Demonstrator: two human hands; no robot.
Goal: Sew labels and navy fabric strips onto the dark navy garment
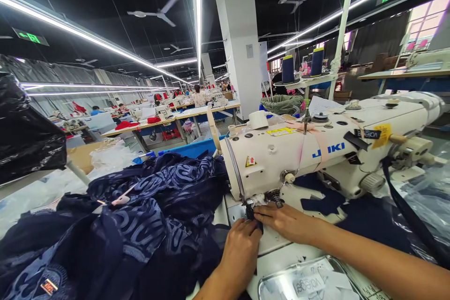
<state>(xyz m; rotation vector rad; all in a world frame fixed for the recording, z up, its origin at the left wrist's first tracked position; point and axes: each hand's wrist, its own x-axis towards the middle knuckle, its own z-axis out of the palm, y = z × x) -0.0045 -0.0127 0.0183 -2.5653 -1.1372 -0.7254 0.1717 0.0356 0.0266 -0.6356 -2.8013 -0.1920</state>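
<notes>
A white JUKI sewing machine [316,154] stands on the table, its needle end [258,201] at the centre. My left hand [241,251] is closed, pinching dark navy fabric [147,225] right below the needle. My right hand [286,222] lies flat, fingers stretched, pressing the same dark piece beside the presser foot. The patterned navy fabric piles up to the left of the machine and spills toward me.
A shallow metal tray [309,281] with paper labels sits at the near edge. Black plastic bag [24,136] hangs at left. Two blue thread cones [302,68] stand on a rack behind the machine. A white pillar [239,33] and rows of other sewing tables with people lie beyond.
</notes>
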